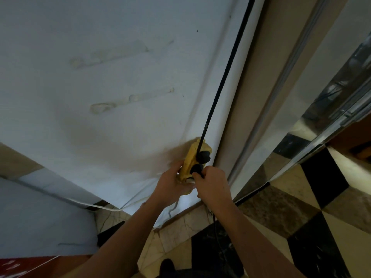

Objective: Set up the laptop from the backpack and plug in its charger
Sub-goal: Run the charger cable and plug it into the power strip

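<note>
A yellowed power strip [190, 157] hangs low on the white wall [100, 77]. My left hand [172, 184] grips its lower end from the left. My right hand [210, 183] pinches a black charger plug [196, 169] that sits at one of the strip's sockets. Just above it a second black plug [204, 155] is seated in the strip, and its black cable [224, 73] runs straight up the wall. Another dark cord [215, 223] drops from under my right hand toward the floor. No laptop or backpack is in view.
A white cord [104, 206] trails along the wall's foot to the left. Right of the strip stand a beige door frame [261, 87] and a mirrored panel [329, 101]. Black and cream checkered tiles [301, 227] cover the floor. A red surface [26, 266] shows bottom left.
</note>
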